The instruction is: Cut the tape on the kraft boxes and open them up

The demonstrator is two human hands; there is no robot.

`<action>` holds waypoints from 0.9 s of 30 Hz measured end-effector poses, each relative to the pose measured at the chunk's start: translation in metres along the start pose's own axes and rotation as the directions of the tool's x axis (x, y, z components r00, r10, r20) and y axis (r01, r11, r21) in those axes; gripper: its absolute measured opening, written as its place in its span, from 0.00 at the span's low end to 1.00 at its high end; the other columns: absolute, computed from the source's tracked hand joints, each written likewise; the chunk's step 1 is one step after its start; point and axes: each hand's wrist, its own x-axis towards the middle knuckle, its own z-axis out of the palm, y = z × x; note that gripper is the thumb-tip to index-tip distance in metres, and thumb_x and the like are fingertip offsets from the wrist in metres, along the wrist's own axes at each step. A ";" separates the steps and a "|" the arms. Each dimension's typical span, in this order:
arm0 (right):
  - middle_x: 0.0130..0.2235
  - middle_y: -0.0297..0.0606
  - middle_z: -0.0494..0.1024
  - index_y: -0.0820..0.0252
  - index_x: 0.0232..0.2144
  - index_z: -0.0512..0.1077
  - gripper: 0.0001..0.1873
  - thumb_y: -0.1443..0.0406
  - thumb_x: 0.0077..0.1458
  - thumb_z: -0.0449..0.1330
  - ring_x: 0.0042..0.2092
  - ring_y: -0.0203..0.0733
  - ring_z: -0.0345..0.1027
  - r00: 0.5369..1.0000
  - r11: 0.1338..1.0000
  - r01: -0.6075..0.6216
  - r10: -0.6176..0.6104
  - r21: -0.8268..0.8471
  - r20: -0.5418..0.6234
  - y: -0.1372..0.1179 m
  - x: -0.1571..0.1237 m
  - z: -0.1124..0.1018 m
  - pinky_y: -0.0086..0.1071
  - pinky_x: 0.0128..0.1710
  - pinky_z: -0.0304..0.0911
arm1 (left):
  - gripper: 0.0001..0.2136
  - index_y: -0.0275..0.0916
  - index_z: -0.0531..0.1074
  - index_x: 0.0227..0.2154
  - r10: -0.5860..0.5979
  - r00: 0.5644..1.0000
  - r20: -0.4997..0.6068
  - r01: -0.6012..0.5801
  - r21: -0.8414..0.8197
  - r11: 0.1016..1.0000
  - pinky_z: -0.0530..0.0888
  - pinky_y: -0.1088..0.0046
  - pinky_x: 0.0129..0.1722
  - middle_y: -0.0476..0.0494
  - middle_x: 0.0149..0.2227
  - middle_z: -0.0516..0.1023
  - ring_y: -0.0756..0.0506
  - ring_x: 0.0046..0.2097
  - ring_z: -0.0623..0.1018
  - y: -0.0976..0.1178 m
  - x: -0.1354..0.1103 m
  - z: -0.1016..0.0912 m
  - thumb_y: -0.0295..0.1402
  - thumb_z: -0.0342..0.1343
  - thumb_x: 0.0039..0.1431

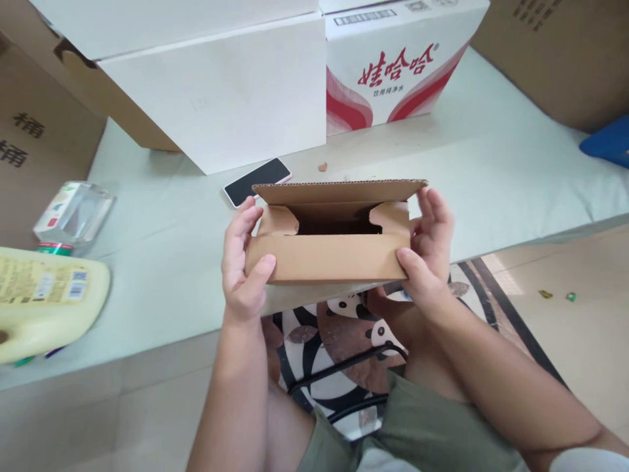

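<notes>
I hold a small brown cardboard box [330,257] in front of me, just above the near edge of the pale table [162,262]. Its lid flap stands up at the back and its two small side flaps are folded inward over a dark inside. My left hand [243,265] grips the box's left end, thumb on the front wall. My right hand [428,246] grips the right end the same way, fingers behind the side.
A black phone [256,181] lies just behind the box. Large white cartons [221,92] and a red-printed carton [393,65] stand at the back. A yellow jug [46,301] and a clear plastic pack [73,213] lie at left. Brown boxes flank both sides. A blue object [609,141] sits far right.
</notes>
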 end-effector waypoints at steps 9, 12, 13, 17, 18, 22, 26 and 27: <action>0.55 0.41 0.73 0.46 0.47 0.77 0.13 0.56 0.65 0.56 0.60 0.55 0.69 0.997 0.996 0.077 -0.077 0.053 -0.005 -0.007 0.004 -0.002 0.57 0.64 0.64 | 0.21 0.56 0.80 0.56 0.076 0.993 0.094 -0.085 0.105 0.991 0.63 0.45 0.74 0.49 0.66 0.76 0.32 0.70 0.70 0.001 0.002 -0.006 0.46 0.65 0.60; 0.53 0.40 0.74 0.48 0.44 0.78 0.12 0.57 0.64 0.56 0.57 0.55 0.71 0.997 0.996 0.073 -0.073 0.058 -0.010 -0.010 0.005 -0.003 0.60 0.64 0.63 | 0.14 0.52 0.84 0.49 0.080 0.991 0.104 -0.098 0.180 0.979 0.68 0.44 0.71 0.46 0.60 0.82 0.33 0.66 0.76 0.006 0.003 -0.005 0.44 0.61 0.62; 0.53 0.40 0.75 0.48 0.44 0.79 0.12 0.57 0.64 0.56 0.57 0.56 0.71 0.997 0.996 0.074 -0.073 0.058 -0.013 -0.010 0.005 -0.003 0.60 0.64 0.64 | 0.14 0.51 0.85 0.47 0.080 0.993 0.092 -0.096 0.194 0.976 0.69 0.44 0.70 0.46 0.58 0.82 0.33 0.65 0.76 0.008 0.003 -0.004 0.44 0.61 0.62; 0.56 0.40 0.74 0.44 0.50 0.79 0.16 0.55 0.66 0.55 0.60 0.57 0.69 0.995 0.994 0.097 -0.097 0.045 -0.009 -0.004 0.002 -0.001 0.59 0.63 0.65 | 0.13 0.50 0.86 0.44 0.056 0.998 0.041 -0.064 0.224 0.972 0.70 0.46 0.68 0.45 0.56 0.84 0.33 0.62 0.79 0.009 0.004 -0.006 0.45 0.62 0.60; 0.59 0.41 0.73 0.42 0.55 0.76 0.20 0.52 0.66 0.54 0.60 0.57 0.69 0.995 0.994 0.098 -0.097 0.049 -0.027 -0.002 0.001 0.000 0.57 0.62 0.67 | 0.13 0.49 0.86 0.43 0.047 0.999 0.024 -0.051 0.224 0.973 0.70 0.46 0.69 0.45 0.55 0.84 0.33 0.61 0.79 0.008 0.004 -0.008 0.45 0.63 0.59; 0.68 0.42 0.67 0.38 0.68 0.63 0.30 0.46 0.67 0.52 0.57 0.52 0.72 0.996 0.997 -0.027 0.034 0.074 -0.086 0.011 -0.003 0.007 0.51 0.53 0.73 | 0.12 0.48 0.86 0.41 -0.014 0.988 -0.155 0.035 0.138 0.990 0.68 0.47 0.70 0.45 0.53 0.85 0.33 0.61 0.79 -0.005 0.008 -0.026 0.41 0.62 0.56; 0.67 0.45 0.72 0.47 0.67 0.66 0.29 0.47 0.70 0.51 0.64 0.54 0.69 0.960 0.971 -0.221 0.201 0.091 0.194 0.013 -0.005 0.017 0.52 0.58 0.72 | 0.13 0.45 0.85 0.41 -0.172 0.901 -0.397 0.193 0.012 0.981 0.75 0.53 0.63 0.44 0.49 0.86 0.36 0.56 0.82 -0.021 0.007 -0.045 0.38 0.58 0.58; 0.68 0.45 0.71 0.48 0.67 0.66 0.30 0.46 0.70 0.51 0.67 0.54 0.67 0.938 0.965 -0.239 0.202 0.104 0.283 0.012 -0.006 0.019 0.54 0.61 0.70 | 0.12 0.45 0.85 0.40 -0.217 0.885 -0.413 0.237 -0.002 0.972 0.77 0.56 0.59 0.44 0.46 0.87 0.37 0.53 0.83 -0.025 0.005 -0.047 0.38 0.58 0.58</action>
